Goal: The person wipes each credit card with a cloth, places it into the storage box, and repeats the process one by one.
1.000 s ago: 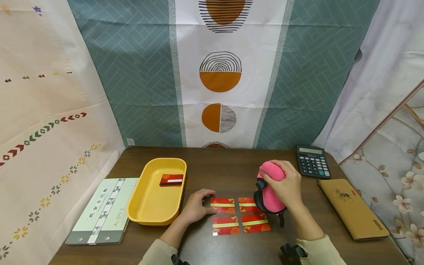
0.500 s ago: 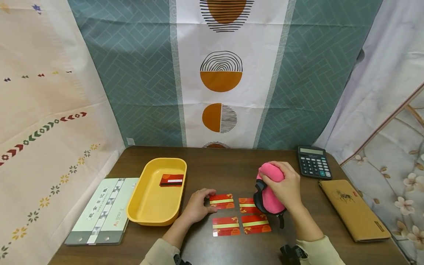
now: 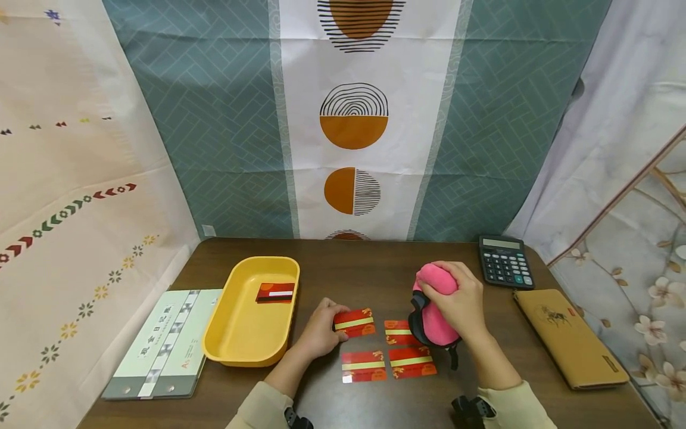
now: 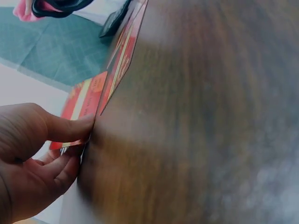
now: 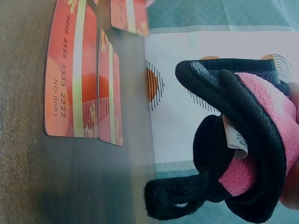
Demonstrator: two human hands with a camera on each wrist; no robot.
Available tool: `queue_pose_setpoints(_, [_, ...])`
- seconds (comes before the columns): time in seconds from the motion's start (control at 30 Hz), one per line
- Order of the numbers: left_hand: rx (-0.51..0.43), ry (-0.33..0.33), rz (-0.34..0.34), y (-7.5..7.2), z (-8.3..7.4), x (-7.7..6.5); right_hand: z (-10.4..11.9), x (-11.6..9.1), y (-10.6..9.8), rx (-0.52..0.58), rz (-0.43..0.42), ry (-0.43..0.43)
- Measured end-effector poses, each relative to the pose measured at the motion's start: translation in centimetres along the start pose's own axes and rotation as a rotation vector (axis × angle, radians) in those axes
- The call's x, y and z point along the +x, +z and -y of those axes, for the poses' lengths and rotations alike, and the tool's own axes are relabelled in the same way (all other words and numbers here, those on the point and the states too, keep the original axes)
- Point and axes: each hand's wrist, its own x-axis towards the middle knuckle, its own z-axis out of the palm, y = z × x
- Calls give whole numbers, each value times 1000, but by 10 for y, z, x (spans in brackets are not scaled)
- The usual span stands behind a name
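Note:
In the head view my left hand (image 3: 320,329) pinches the left edge of a red card (image 3: 355,322) with a yellow stripe. Thumb and fingers close on that card (image 4: 86,100) in the left wrist view, where it stands tilted up from the table. Three more red cards lie to its right and in front: one card (image 3: 362,367) nearest me, another card (image 3: 411,362) beside it, and a third card (image 3: 398,333) behind. My right hand (image 3: 462,301) grips a bunched pink plush cloth (image 3: 440,322) with black trim, just right of the cards. A black loop (image 5: 175,196) and a small label hang from it.
A yellow tray (image 3: 248,362) stands left of my left hand, with a red card (image 3: 276,292) inside. A pale green notebook (image 3: 155,351) lies left of the tray. At the right are a calculator (image 3: 505,262) and a tan zipped wallet (image 3: 568,339).
The card under my left fingers has shifted slightly away from me and to the left, and now tilts up in a pinch. The right hand and the pink cloth stay almost in place.

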Motion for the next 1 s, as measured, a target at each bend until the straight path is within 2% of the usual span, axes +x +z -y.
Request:
queue_pose_setpoints(0.23, [-56, 9, -129, -3, 0, 1, 2, 1, 1, 30, 3, -31])
queue_pose_setpoints(0.33, [-147, 13, -208, -7, -8, 3, 4, 2, 2, 42, -1, -51])
queue_pose_setpoints(0.47, [-307, 1, -290, -15, -27, 5, 12, 4, 2, 69, -20, -84])
queue_pose_setpoints(0.63, [-455, -51, -329, -28, -54, 8, 26, 7, 3, 113, -71, -134])
queue_pose_setpoints(0.73, [-524, -55, -344, -35, -66, 11, 39, 9, 5, 156, -94, -148])
queue_pose_setpoints(0.9, [-632, -50, -345, -39, -76, 17, 58, 9, 11, 203, -103, -195])
queue_pose_setpoints(1.0, [-693, -70, -338, -39, -82, 18, 66, 9, 16, 219, -88, -222])
